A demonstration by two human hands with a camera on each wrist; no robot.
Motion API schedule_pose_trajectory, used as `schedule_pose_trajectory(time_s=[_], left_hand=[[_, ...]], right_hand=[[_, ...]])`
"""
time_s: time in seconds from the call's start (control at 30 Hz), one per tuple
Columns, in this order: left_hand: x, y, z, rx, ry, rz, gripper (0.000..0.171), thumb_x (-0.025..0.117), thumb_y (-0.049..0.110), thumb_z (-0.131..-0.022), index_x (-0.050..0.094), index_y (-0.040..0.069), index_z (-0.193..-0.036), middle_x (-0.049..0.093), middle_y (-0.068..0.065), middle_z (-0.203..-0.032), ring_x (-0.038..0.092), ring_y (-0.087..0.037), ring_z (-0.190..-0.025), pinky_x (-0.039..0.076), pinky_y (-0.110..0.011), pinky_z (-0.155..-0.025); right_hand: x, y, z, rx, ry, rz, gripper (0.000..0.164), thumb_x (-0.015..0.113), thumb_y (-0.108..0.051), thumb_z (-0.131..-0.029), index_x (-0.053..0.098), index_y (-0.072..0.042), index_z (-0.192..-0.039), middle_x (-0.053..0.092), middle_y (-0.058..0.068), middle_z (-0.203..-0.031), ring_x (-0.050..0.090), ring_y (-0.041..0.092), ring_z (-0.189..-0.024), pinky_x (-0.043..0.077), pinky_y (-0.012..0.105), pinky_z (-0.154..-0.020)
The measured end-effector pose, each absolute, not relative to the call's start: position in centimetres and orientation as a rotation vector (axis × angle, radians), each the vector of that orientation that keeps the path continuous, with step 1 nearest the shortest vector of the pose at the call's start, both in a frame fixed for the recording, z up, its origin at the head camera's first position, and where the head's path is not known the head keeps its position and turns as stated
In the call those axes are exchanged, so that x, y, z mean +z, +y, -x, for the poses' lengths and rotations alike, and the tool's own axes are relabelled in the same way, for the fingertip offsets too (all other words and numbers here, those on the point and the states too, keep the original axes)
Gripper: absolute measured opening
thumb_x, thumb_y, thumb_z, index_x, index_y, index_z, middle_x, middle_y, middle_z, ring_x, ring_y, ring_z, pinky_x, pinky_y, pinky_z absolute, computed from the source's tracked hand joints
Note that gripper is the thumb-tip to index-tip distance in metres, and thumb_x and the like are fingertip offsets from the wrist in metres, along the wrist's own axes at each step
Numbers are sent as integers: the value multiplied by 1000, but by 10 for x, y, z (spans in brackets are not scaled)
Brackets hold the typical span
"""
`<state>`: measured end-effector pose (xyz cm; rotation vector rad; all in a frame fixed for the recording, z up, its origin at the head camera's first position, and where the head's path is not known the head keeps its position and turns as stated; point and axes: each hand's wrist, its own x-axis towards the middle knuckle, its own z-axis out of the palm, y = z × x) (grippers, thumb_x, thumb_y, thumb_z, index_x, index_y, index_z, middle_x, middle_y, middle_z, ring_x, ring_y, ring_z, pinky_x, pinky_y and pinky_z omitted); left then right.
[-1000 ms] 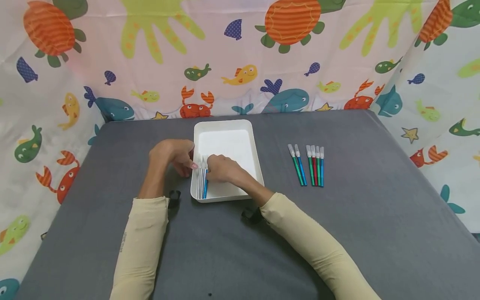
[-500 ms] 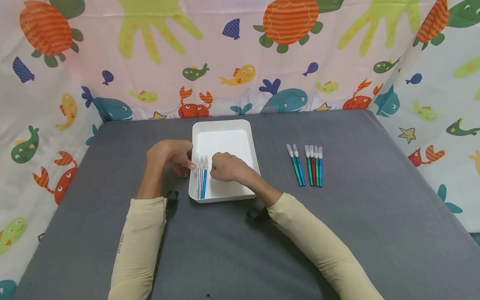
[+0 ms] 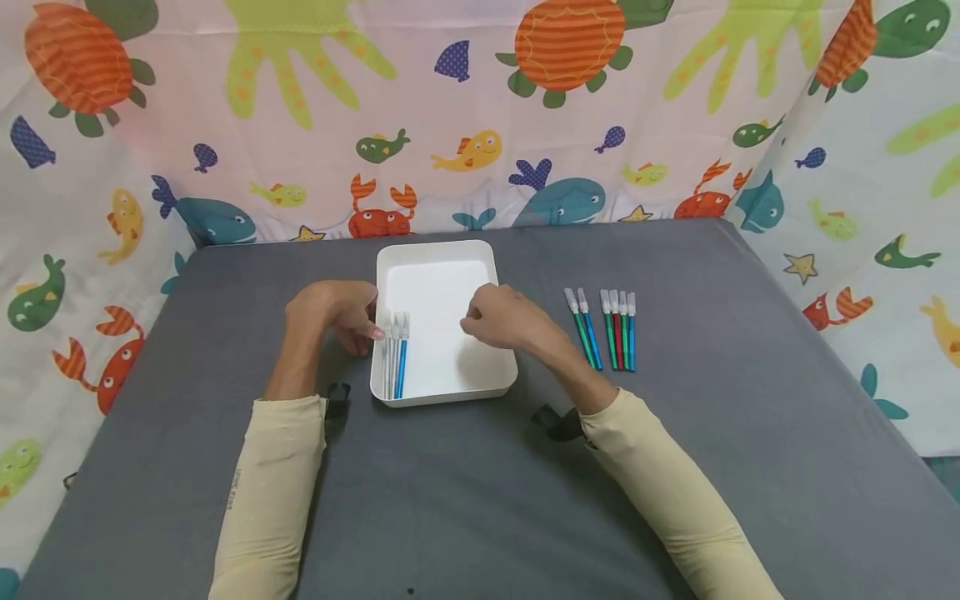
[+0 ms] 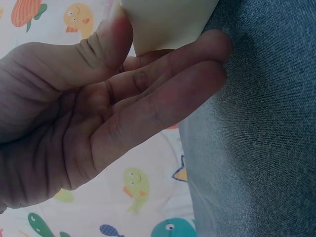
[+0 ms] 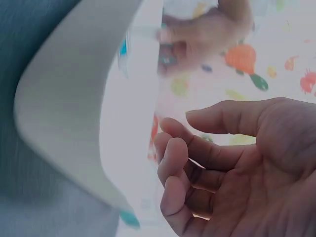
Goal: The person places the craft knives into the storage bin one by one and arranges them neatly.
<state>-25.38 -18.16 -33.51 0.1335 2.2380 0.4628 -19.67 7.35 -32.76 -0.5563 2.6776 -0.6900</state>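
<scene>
My left hand [image 3: 339,317] holds the left rim of a white rectangular tray [image 3: 442,393], its thumb at the rim and its fingers by the outer wall. Along that side of the tray, several slim felt-tip pens [image 3: 401,358] with clear caps lie side by side; the nearest to the middle has a blue barrel, others look silvery. Over the tray's right side is my right hand [image 3: 506,317], nothing in it. The right wrist view shows its fingers [image 5: 175,158] loosely curled, with a gap to the thumb.
On the grey tabletop [image 3: 712,417] right of the tray lie a green and a blue pen [image 3: 589,333]. Beside them is a row of several green, red and blue pens [image 3: 618,332]. A sea-animal print curtain [image 3: 322,150] stands behind and at both sides.
My right hand has let go of the blue pen in the tray and moved right, toward the tray's right rim. The left hand has stayed at the left rim.
</scene>
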Motion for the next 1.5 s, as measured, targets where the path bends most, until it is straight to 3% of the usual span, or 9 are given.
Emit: schedule_pose_trajectory(time_s=[0.13,0.33,0.47,0.57,0.7,0.8,0.93,1.17,1.5], left_hand=[[-334,-185,255,459,2248,-137,54,76,24,-96,51,-2,-136,73,-20,-118,79,-23,-96,62,-40,-97],[-335,-186,257,457,2238,-153,52,74,23,-98,51,-3,-136,75,-19,-116,79,-23,-96,63,-40,-97],[-336,-186,258,453,2232,-168,50,73,23,-98,52,-4,-135,75,-19,-114,79,-22,-95,62,-40,-98],[-336,-185,258,441,2231,-173,48,73,22,-99,53,-5,-134,75,-19,-112,79,-23,-95,62,-42,-99],[-335,-184,259,450,2233,-176,48,72,22,-99,53,-5,-134,75,-20,-112,78,-24,-96,62,-41,-98],[-335,-183,259,472,2235,-179,48,73,21,-99,52,-4,-133,74,-20,-113,78,-24,-97,63,-39,-95],[-336,-183,258,491,2227,-191,48,73,20,-99,52,-5,-134,74,-21,-115,77,-24,-96,64,-38,-94],[-335,-182,257,463,2226,-188,47,74,21,-98,54,-4,-133,75,-19,-113,78,-23,-95,63,-39,-96],[-335,-183,257,470,2221,-189,50,75,23,-97,53,-4,-133,75,-19,-113,79,-23,-95,63,-39,-97]], right_hand=[[-320,101,201,-684,2720,445,35,55,-16,-103,66,-7,-71,36,-5,-60,34,11,-58,28,26,-56],[-316,160,212,-614,2798,332,50,55,-15,-100,36,-17,-54,23,-7,-56,21,9,-53,19,26,-54],[-320,191,217,-540,2802,240,47,57,-14,-97,40,-15,-53,25,-7,-55,22,9,-52,20,26,-52],[-325,203,220,-486,2776,168,39,61,-13,-95,51,-11,-57,31,-6,-57,31,11,-54,26,28,-53],[-333,211,222,-424,2750,97,34,61,-9,-91,52,-12,-58,30,-6,-58,29,11,-56,27,29,-54],[-338,214,224,-394,2753,70,37,60,-8,-88,43,-15,-56,27,-6,-57,25,11,-55,25,29,-53],[-343,216,224,-359,2752,37,36,63,-12,-89,44,-15,-59,31,-5,-59,31,13,-58,30,32,-56],[-351,213,224,-352,2743,-2,40,63,-14,-88,40,-16,-56,28,-6,-56,26,12,-55,27,31,-54],[-357,207,222,-292,2775,-65,33,68,-22,-91,48,-11,-68,39,2,-70,47,23,-69,43,42,-65]])
